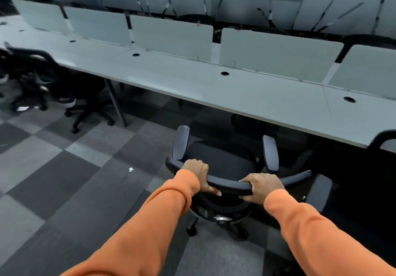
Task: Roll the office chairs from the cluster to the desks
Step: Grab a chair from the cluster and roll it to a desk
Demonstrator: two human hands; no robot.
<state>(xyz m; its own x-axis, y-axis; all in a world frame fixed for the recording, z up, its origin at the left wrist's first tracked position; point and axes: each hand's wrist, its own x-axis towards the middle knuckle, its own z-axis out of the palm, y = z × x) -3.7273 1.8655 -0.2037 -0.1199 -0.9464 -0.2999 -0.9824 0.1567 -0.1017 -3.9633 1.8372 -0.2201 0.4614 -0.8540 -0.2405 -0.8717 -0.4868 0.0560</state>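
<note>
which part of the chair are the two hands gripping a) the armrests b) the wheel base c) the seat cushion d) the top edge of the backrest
d: the left hand and right hand both curl round the top edge of the backrest, and neither touches the armrests.

Chair cluster [32, 78] blurred at left edge, right chair [385, 145] cut off

Orange long sleeves [132, 228] w/ ribbed cuffs [189, 182] on both arms; left hand [198, 174] & right hand [264, 186] bare.
</note>
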